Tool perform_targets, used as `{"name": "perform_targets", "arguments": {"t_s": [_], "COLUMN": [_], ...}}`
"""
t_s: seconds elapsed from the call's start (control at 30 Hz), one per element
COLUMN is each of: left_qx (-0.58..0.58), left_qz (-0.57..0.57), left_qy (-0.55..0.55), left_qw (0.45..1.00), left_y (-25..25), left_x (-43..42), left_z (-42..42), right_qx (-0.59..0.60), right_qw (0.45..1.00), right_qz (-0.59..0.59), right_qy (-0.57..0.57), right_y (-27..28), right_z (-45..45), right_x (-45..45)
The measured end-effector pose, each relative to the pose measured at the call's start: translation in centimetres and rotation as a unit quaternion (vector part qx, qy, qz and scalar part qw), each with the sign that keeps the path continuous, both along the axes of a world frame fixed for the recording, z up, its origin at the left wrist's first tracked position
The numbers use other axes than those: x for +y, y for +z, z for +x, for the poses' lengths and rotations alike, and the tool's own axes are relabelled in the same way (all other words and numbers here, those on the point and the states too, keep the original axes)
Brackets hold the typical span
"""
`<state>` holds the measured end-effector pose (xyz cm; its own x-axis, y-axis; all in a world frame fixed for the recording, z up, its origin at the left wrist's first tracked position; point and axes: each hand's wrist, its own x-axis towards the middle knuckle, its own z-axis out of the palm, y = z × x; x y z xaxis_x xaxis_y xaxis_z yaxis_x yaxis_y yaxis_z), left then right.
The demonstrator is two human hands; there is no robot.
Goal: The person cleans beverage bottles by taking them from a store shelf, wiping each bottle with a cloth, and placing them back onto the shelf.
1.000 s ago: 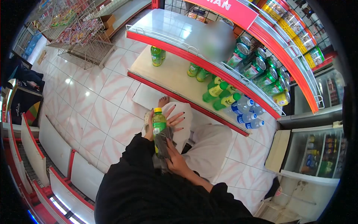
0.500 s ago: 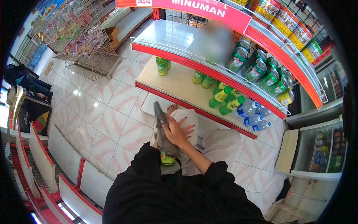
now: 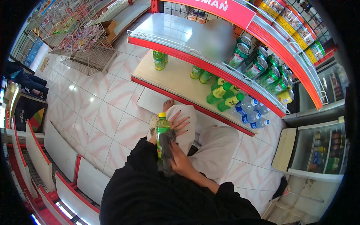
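Note:
A green bottle with a yellow cap stands upright over my lap, its label showing. Behind it is my left hand, fingers spread to the right and the palm side against the bottle. My right hand presses a dark grey cloth on the bottle's right side and lower part, fingers closed round the cloth. The bottle's base is hidden by cloth and sleeve.
Ahead, a red-edged shelf holds green bottles and water bottles. Above are green cans. A fridge is at right, wire baskets at upper left, low white panels at left. A person is at far left.
The cloth covered the bottle's upper part half a second ago; now it is lower and the yellow cap shows. My right hand has moved down with the cloth.

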<state>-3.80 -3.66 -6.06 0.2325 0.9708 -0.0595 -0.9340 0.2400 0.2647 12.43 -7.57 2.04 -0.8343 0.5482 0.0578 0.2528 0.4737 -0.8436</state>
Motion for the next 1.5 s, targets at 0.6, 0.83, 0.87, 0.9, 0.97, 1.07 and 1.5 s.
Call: {"name": "perform_targets", "arguments": {"t_s": [0.6, 0.83, 0.87, 0.9, 0.97, 1.07, 1.5], "left_qx": [0.200, 0.187, 0.175, 0.240, 0.367, 0.342, 0.185], "left_qz": [-0.149, -0.215, -0.202, -0.174, -0.114, -0.141, -0.206], "left_qy": [0.254, 0.287, 0.291, 0.279, 0.254, 0.226, 0.217], "left_qw": [0.934, 0.914, 0.919, 0.914, 0.888, 0.901, 0.936], "left_y": [1.1, -4.0, -4.2, -3.5, -1.5, 0.8, 1.5], "left_x": [-0.3, -0.3, -0.4, -0.8, -1.4, -1.3, -0.4], "left_z": [1.1, 2.2, 2.5, 2.7, 2.9, 2.8, 1.1], "right_qx": [0.090, 0.131, 0.130, 0.135, 0.146, 0.116, 0.022], "right_qw": [0.986, 0.968, 0.968, 0.963, 0.952, 0.960, 0.985], "right_qz": [-0.051, -0.086, -0.085, -0.106, -0.149, -0.138, -0.148], "right_qy": [-0.133, -0.197, -0.199, -0.209, -0.225, -0.216, -0.088], "right_y": [-2.0, -2.4, -2.4, -2.4, -2.3, -1.8, -1.5], "right_z": [-4.3, -2.2, -1.8, -1.5, -0.8, 1.0, 5.1], "right_x": [6.0, 6.1, 5.8, 5.5, 4.7, 3.2, -0.5]}}
